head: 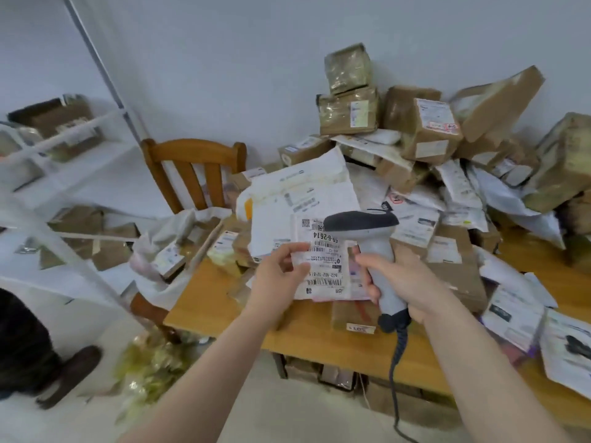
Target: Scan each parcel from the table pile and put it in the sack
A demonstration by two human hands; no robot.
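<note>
My left hand (pixel 279 271) pinches the left edge of a flat white parcel (pixel 326 260) with a barcode label facing me, held above the wooden table (pixel 224 302). My right hand (pixel 406 279) grips the handle of a grey barcode scanner (pixel 372 247), whose dark head sits just over the parcel's top right corner. The scanner's coiled cable (pixel 398 362) hangs down past the table edge. A big pile of parcels (pixel 415 148), brown boxes and white mailers, covers the table behind and to the right. A white sack (pixel 169 238) with parcels inside sits on the chair at the left.
A wooden chair (pixel 192 167) stands at the table's left end. White shelving (pixel 64 174) holding boxes fills the left side. More boxes (pixel 339 375) lie under the table. Crumpled packing (pixel 150 366) lies on the floor, beside a dark shoe (pixel 70 375).
</note>
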